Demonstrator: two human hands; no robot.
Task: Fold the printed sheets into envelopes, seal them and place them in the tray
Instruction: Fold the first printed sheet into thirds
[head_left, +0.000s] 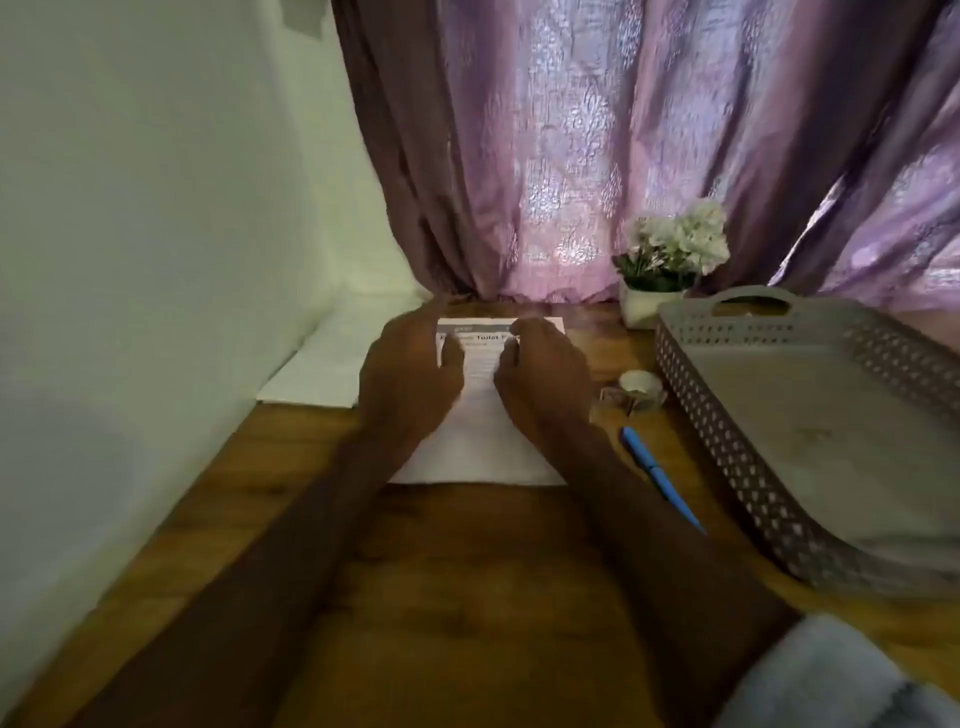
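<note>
Left hand (410, 369) and right hand (540, 371) lie flat, fingers apparently straight, on printed sheet (480, 415) | steadying it for folding | tray (727, 415) waits beside.

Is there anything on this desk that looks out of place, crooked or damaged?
Nothing stands out. The printed sheet lies flat under both hands, the blue pen lies loose beside the empty tray, and nothing looks spilled or torn.

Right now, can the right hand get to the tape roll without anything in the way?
Probably yes. The right hand rests on the printed sheet, and the tape roll sits just to its right on bare table. The blue pen lies nearer the person and the tray farther right.
</note>
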